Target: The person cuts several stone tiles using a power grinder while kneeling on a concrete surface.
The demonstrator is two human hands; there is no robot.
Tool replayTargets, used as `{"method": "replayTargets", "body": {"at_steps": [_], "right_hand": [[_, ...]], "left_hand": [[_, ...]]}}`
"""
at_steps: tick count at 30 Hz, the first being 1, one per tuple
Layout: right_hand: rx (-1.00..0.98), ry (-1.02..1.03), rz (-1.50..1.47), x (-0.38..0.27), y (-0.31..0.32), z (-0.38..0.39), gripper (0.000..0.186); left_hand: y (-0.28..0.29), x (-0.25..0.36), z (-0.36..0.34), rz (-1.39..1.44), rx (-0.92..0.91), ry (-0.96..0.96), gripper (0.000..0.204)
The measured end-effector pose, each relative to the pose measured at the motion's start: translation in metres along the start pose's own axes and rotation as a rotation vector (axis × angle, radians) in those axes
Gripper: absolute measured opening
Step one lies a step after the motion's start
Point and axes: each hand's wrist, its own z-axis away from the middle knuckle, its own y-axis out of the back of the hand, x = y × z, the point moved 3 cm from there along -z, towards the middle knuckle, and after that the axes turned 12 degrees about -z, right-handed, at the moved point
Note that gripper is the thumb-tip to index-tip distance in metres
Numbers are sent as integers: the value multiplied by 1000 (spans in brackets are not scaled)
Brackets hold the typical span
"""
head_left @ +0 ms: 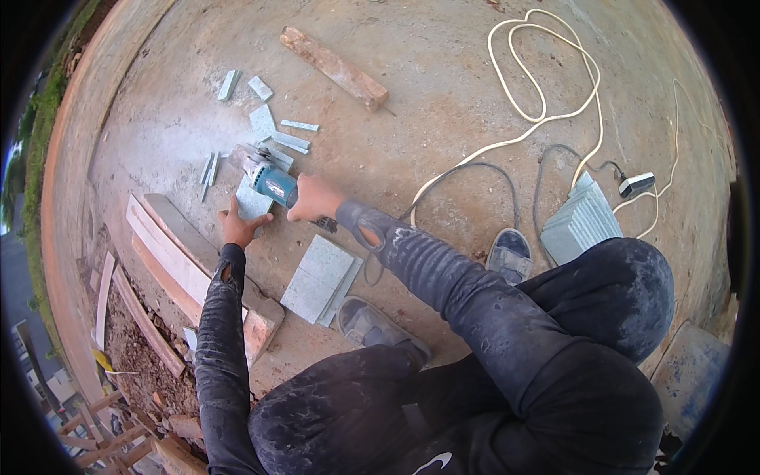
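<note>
I judge cutting in hand: right hand (315,197) grips the grinder (277,186) above the tile (250,204) on the ground (435,71), left hand (240,226) pinches its near end; next calls for steady feed.

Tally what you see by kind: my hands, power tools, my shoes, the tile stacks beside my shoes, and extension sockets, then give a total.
Hands: 2 (left hand, right hand)
Power tools: 1 (teal angle grinder)
Shoes: 2 (left shoe, right shoe)
Tile stacks: 2 (left stack, right stack)
Extension sockets: 1 (white-topped extension socket)
Total: 8
</note>
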Motion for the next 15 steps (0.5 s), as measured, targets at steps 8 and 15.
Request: {"method": "replayTargets", "body": {"at_steps": [8, 15], "right_hand": [[-21, -12, -8, 2, 2, 4, 68], [-10, -18, -13, 4, 1, 6, 67]], "left_hand": [[3, 2, 2, 2, 0, -4, 131], [3, 3, 3, 12, -9, 7, 130]]}}
